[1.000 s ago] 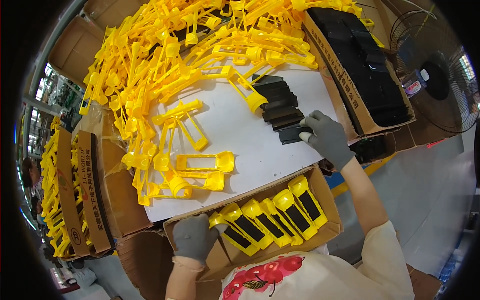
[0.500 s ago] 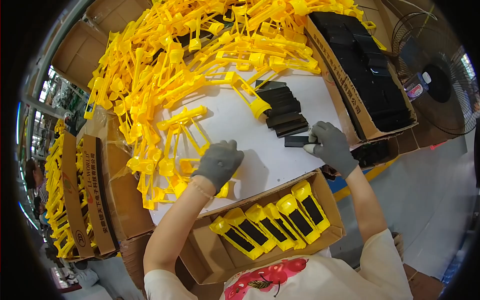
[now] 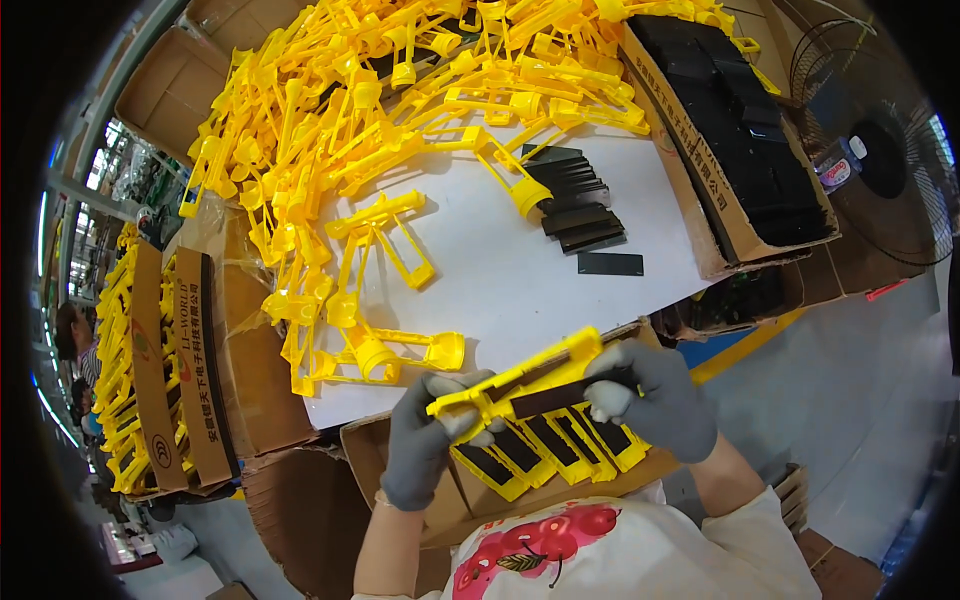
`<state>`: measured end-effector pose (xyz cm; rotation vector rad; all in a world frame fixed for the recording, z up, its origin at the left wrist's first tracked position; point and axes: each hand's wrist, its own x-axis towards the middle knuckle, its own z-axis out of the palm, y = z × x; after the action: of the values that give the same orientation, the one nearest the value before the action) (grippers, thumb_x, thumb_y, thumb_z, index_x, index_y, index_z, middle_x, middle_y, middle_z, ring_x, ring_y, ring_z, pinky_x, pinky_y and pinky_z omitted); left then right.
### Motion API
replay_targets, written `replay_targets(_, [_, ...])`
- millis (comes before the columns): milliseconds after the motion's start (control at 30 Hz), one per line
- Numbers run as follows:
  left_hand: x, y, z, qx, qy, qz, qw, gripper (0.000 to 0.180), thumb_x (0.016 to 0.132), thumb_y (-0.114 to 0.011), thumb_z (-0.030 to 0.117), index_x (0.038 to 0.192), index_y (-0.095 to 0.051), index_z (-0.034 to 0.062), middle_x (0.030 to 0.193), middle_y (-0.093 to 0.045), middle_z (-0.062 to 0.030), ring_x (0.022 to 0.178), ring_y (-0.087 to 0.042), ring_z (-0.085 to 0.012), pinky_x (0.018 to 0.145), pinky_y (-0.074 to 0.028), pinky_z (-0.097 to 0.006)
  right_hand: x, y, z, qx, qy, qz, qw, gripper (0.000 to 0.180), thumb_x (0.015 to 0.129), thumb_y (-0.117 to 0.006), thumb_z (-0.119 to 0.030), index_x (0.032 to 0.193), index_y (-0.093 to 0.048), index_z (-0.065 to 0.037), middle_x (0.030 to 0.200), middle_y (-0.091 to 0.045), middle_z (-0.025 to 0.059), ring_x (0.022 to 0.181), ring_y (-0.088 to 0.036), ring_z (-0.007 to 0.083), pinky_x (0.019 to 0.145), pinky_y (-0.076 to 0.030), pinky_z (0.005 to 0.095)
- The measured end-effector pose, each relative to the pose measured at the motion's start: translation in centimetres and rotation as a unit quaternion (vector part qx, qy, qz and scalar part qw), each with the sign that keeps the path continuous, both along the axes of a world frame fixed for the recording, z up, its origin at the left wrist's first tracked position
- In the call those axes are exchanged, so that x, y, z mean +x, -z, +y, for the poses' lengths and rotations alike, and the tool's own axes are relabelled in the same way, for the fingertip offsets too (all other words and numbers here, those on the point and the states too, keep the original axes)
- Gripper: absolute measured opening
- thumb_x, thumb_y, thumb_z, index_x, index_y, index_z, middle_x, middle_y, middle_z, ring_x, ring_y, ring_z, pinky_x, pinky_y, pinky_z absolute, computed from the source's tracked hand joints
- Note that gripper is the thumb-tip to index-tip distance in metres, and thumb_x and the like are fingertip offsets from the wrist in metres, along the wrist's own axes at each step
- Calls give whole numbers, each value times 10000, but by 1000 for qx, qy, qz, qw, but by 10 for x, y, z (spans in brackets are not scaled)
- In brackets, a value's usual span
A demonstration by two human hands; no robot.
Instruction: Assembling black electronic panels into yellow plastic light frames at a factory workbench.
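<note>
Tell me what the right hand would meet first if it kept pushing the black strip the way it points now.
The right hand points the black strip leftward along the yellow frame. Straight on, it would likely meet the left hand, whose fingers grip that frame's other end, though depth is unclear.

Left hand [image 3: 425, 440] and right hand [image 3: 655, 400] holding yellow plastic part [image 3: 520, 378], black strip [image 3: 560, 397] against it

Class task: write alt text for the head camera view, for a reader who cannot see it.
Two grey-gloved hands, left hand and right hand, hold a yellow plastic frame with a black strip against it, above a white table heaped with yellow parts.
</note>
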<state>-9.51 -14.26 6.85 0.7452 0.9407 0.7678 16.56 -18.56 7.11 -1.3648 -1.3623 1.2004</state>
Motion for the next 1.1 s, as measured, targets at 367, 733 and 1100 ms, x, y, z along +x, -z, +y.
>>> replay_targets(367, [9,15,-28,-32,10,31,999,344,888,-602,28,1218,-576,-65,1063,-661,-176,881,-701,-281,737,-610,-328,-22,6,-4,41,6,-208,977,208,858,-701,-253,925,-636,-66,740,-672,130,636,-666,283,573,-514,344])
replay_targets(733, [7,11,-35,-16,1,159,987,233,861,-645,-21,1089,-644,-69,910,-680,-121,743,-695,-181,637,-567,-244,-28,25,-14,16,34,-375,926,487,794,-718,-479,1099,-556,-137,609,-610,6,567,-649,213,558,-517,345])
replay_targets(1100, [-33,13,-51,-52,49,187,980,217,829,-668,-43,1039,-648,-95,872,-684,-123,684,-682,-178,573,-567,-257,-49,53,-33,-20,-93,-244,965,326,740,-799,-374,902,-680,-117,663,-637,55,538,-610,208,526,-476,299])
